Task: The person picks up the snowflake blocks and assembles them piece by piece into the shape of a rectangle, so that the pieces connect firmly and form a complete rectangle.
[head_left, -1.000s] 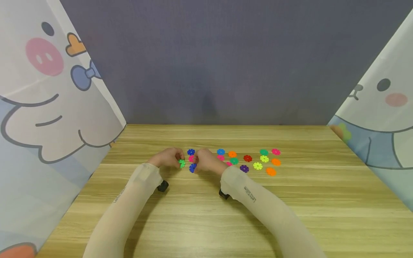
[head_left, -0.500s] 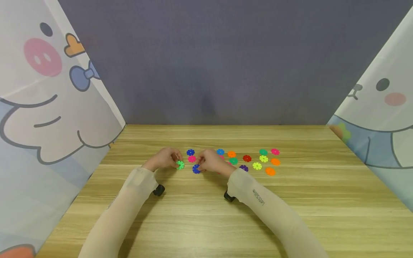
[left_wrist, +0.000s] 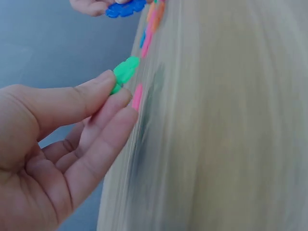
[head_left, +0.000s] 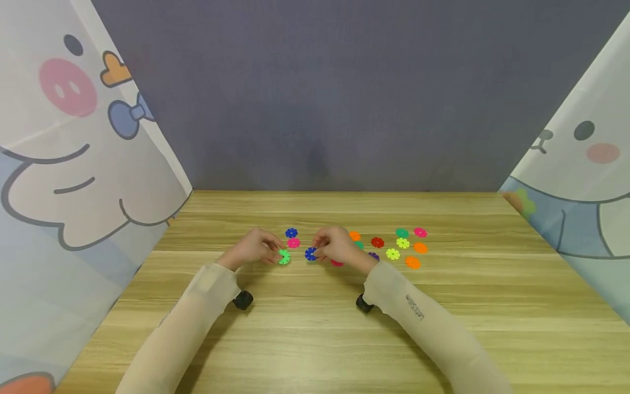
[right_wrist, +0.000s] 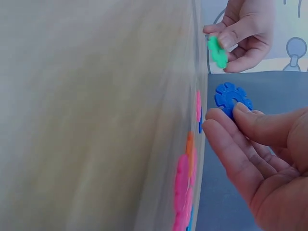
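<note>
Green notched disc (left_wrist: pixel 126 70) pinched in my left hand (head_left: pixel 251 247), blue notched disc (right_wrist: pixel 228 95) pinched in my right hand (head_left: pixel 340 245), both discs apart, raised above my wood-grain table (head_left: pixel 295 345), pink disc (head_left: pixel 293 243) lying beyond.

Near the middle of the frame, the left hand (head_left: pixel 253 248) pinches a green disc (head_left: pixel 287 256) and the right hand (head_left: pixel 339 245) pinches a blue disc (head_left: pixel 308 256). Another blue disc (head_left: pixel 291 233) and a pink disc (head_left: pixel 293 243) lie on the wooden table (head_left: pixel 300 339) just above them, and more bright discs (head_left: pixel 415 263) lie right of the middle. At the upper left is a big pig (head_left: pixel 93 134) with a pink nose (head_left: pixel 68 87).
</note>
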`<state>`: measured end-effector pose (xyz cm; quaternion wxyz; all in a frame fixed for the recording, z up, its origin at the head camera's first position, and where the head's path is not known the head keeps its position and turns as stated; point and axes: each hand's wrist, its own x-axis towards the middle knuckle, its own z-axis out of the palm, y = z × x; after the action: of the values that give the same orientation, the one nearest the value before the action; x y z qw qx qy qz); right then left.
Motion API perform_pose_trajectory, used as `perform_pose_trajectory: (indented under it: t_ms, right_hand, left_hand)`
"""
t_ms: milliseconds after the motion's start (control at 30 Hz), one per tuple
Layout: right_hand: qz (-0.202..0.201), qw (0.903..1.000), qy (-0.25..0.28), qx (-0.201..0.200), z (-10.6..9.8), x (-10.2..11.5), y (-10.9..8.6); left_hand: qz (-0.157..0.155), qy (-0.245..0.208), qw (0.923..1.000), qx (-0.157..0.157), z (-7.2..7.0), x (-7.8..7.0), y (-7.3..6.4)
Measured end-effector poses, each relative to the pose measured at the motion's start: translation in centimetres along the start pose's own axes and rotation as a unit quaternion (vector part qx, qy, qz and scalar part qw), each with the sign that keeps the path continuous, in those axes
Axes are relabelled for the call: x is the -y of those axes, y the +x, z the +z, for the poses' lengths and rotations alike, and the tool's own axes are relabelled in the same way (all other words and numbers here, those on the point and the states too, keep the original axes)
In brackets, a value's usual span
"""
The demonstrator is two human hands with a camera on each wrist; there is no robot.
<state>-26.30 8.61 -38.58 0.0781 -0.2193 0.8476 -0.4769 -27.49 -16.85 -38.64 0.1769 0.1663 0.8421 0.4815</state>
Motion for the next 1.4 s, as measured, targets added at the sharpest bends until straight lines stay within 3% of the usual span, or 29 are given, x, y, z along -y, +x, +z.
perform_pose_trajectory:
  t_ms: [300,600,867,1033,1267,1400]
  right_hand:
    - [0.004,0.9992,0.03,-0.026,-1.0,-0.7,-1.6]
    - [-0.026,0.9979,0.045,-0.04,-1.7,-1.2,-3.0]
    - [-0.03,0.9972,0.005,-0.068,-2.8,-0.7,-4.1]
    - [-0.035,0.9958,-0.014,-0.083,-3.1,-0.9,-4.4]
    - [-0.056,0.9952,0.003,-0.081,-3.1,-0.9,-4.8]
    - [-0.067,0.9943,0.003,-0.082,-3.1,-0.9,-5.1]
  left_hand:
    - [-0.011,-0.081,0.9967,-0.002,1.3,0.0,0.0]
    - [0.007,-0.16,0.9872,0.003,2.8,-0.5,-0.1]
    - [0.004,-0.218,0.9758,-0.012,4.2,-1.6,0.0]
    - [0.006,-0.237,0.9713,-0.016,4.9,-2.1,0.0]
    - [0.013,-0.26,0.9655,-0.008,6.2,-2.2,0.4]
    - [0.01,-0.259,0.9658,-0.008,6.6,-2.4,0.5]
